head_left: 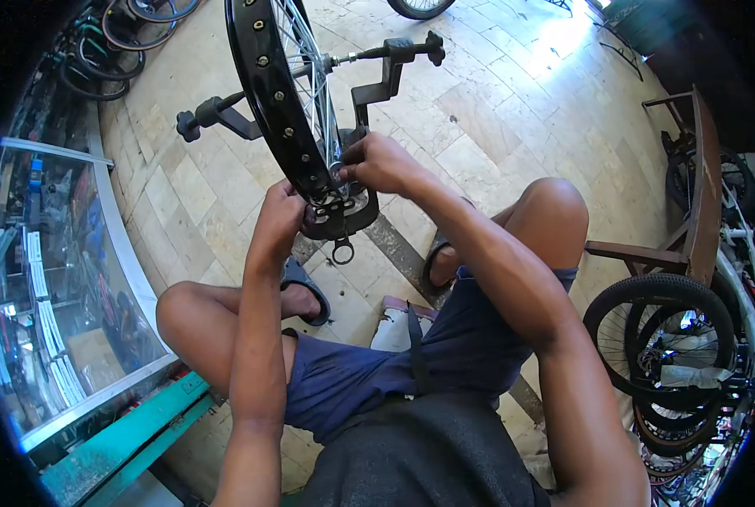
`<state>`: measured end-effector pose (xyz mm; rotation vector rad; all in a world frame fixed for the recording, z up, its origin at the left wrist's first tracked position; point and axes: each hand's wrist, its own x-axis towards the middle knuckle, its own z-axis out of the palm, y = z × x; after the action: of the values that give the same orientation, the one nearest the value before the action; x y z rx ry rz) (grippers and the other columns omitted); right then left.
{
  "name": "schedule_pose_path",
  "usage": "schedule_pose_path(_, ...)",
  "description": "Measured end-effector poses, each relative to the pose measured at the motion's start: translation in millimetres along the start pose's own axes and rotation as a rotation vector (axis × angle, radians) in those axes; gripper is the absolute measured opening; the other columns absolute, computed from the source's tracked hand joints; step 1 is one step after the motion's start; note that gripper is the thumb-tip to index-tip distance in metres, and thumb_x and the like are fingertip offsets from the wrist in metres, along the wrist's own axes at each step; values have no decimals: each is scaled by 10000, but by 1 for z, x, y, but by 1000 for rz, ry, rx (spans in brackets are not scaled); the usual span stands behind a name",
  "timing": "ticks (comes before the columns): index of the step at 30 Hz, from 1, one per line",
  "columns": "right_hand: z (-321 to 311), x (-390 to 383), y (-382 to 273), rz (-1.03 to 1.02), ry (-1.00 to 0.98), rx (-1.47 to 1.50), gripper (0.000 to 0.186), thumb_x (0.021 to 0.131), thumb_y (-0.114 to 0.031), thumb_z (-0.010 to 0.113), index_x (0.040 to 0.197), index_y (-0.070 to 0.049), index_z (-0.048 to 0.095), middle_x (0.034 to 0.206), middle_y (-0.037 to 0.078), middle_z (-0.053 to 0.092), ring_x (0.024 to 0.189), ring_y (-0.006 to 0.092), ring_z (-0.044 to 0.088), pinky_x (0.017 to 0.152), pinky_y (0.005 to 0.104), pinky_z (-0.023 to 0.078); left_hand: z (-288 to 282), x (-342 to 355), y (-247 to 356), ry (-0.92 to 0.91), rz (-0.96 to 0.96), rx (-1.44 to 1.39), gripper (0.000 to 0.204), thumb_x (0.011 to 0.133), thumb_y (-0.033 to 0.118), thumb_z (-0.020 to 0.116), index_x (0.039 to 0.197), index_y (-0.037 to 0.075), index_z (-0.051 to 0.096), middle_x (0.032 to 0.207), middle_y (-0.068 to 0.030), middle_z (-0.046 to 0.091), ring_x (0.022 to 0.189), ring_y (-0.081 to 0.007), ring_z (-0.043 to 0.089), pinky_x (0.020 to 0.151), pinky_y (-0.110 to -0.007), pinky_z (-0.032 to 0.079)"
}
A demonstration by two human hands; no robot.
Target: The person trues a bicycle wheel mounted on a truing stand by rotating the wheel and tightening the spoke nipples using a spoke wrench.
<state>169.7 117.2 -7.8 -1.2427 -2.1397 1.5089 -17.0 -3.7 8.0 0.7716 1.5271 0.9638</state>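
A black bicycle rim with silver spokes [273,93] stands upright in a black truing stand [382,91], its lower part among metal fittings and a hanging ring [343,252]. My left hand [282,215] is closed at the left of the rim's bottom, against the stand's black lower part; what its fingertips grip is hidden. My right hand [377,165] has its fingers bent and pinched at the right side of the rim, by the spokes just above the stand's base; I cannot make out what is between them.
A glass display case [46,298] and a teal bench [107,449] line the left. Bicycle wheels [107,46] stand at the upper left. A wooden bench [700,186] and bikes with tires [605,297] crowd the right. Sandals [306,296] are on my feet on the tiled floor.
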Motion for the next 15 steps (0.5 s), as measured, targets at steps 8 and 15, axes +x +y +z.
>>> schedule_pose_path(8,22,-19,-7,46,119,26,253,845,-173,745,981,38,782,779,172,725,666,298,663,687,387,544,25,8,-3,107,165,96,255,886,186,719,1013,-35,723,849,-83,711,740,-135,625,624,-256,486)
schedule_pose_path(15,14,-16,-10,122,83,87,215,869,-97,710,1032,18,790,770,81,718,646,178,623,655,317,522,35,-9,17,198,123,230,258,883,203,733,981,-36,733,805,-77,705,723,-143,622,615,-262,483)
